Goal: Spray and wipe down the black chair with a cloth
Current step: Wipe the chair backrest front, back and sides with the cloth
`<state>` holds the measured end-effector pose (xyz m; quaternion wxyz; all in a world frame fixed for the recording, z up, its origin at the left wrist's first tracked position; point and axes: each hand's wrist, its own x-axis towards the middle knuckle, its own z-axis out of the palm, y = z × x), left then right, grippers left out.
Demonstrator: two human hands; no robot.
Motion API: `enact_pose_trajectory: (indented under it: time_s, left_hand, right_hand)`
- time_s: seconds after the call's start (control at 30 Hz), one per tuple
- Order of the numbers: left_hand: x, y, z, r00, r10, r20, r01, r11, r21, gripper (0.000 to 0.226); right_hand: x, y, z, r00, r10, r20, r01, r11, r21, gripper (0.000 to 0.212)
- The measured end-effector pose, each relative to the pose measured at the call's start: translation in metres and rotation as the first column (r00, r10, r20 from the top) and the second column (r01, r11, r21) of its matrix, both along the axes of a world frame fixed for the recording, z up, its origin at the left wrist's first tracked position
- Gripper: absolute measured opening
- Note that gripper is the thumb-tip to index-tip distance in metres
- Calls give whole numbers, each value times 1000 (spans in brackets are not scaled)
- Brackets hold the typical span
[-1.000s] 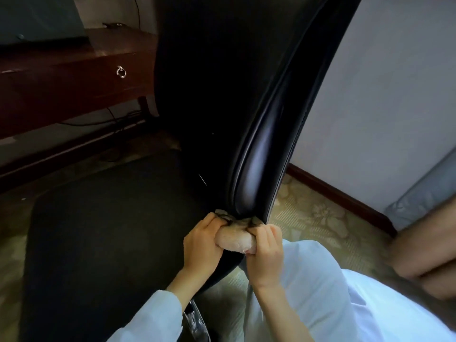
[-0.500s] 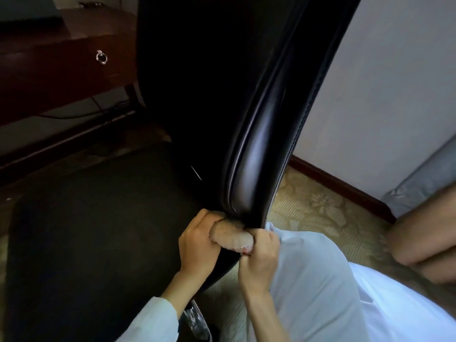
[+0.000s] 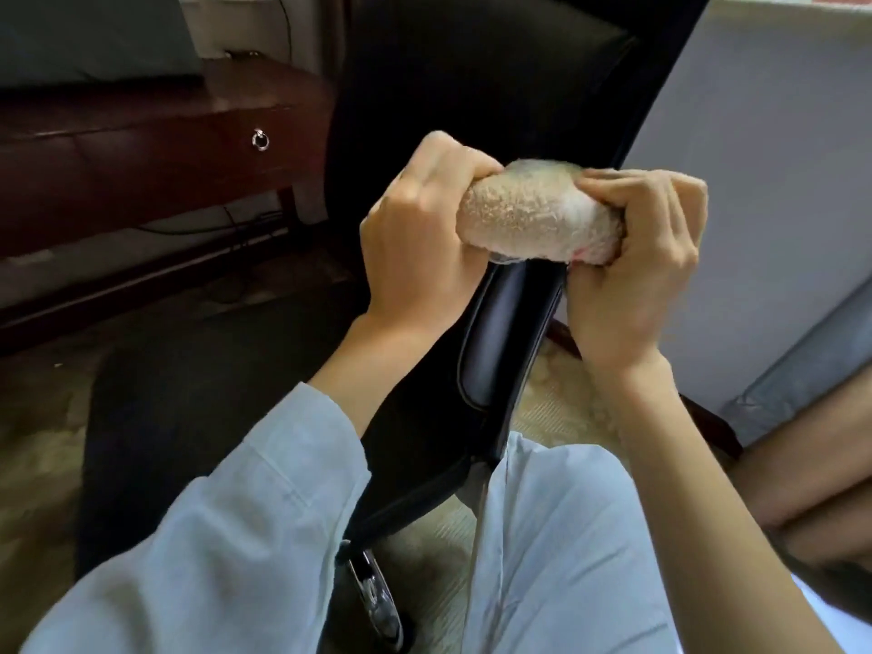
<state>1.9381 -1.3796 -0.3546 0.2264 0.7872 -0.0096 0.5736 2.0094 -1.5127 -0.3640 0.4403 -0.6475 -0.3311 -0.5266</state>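
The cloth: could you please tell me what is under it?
The padded edge of the black chair passes under the cloth, which the left hand and right hand grip at either end. The stretch of edge beneath it is covered.

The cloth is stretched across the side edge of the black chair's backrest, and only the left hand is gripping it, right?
Not quite. Both hands are gripping it, not only the left. In the head view the left hand grips one end of the cloth and the right hand grips the other. The rest holds: the cloth is stretched across the side edge of the black chair backrest.
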Motion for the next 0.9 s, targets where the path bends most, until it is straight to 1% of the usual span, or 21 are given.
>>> enact_pose_trajectory:
  time_s: [0.07,0.1,0.2,0.27,0.37,0.47,0.53,0.57,0.63,0.7,0.77,0.83,0.9]
  left_hand:
    - [5,4,14,1000,19,1,-19,1000,-3,14]
    - [6,7,12,1000,20,-22,-20,1000,-12,15]
    - [5,14,-23,988,7,-152,-9,1000,-12,21]
    - [2,17,-54,982,-17,-190,14,1000,-20,22]
    - [-4,13,-92,978,-14,-206,9,1000,-21,21]
    - [-14,8,-135,969,32,-245,-21,999,46,22]
    - [-18,10,-168,952,34,-303,-10,997,81,15]
    - [-20,12,-184,937,38,-346,-7,996,89,12]
    - [-20,13,-213,892,46,-450,-18,998,67,16]
    - [-17,13,-235,836,36,-547,-56,998,-21,21]
    - [-10,13,-251,788,25,-615,-103,990,-92,19]
    - [-3,13,-262,748,24,-663,-106,991,-83,10]
    - [3,10,-272,711,28,-702,-72,997,-33,22]
  right_hand:
    - [4,4,11,1000,-8,-5,8,1000,0,14]
    - [4,7,8,1000,-12,-18,12,1000,-3,15]
    - [3,15,-27,997,-30,-64,29,1000,-8,14]
    - [0,17,-57,995,-29,-97,29,1000,-3,13]
    - [-11,18,-107,976,-1,-217,4,1000,11,16]
    - [-24,16,-159,938,12,-346,-14,1000,-1,16]
    - [-31,15,-193,908,-7,-418,-10,999,-37,14]
    - [-33,15,-209,887,-29,-460,0,998,-63,14]
    - [-36,17,-238,841,-85,-535,21,992,-124,16]
    - [-36,20,-261,803,-149,-577,53,982,-180,15]
    - [-33,24,-278,756,-197,-625,80,974,-211,17]
    - [-35,28,-293,661,-214,-720,77,973,-219,18]
    - [-37,29,-307,548,-223,-807,100,974,-201,15]
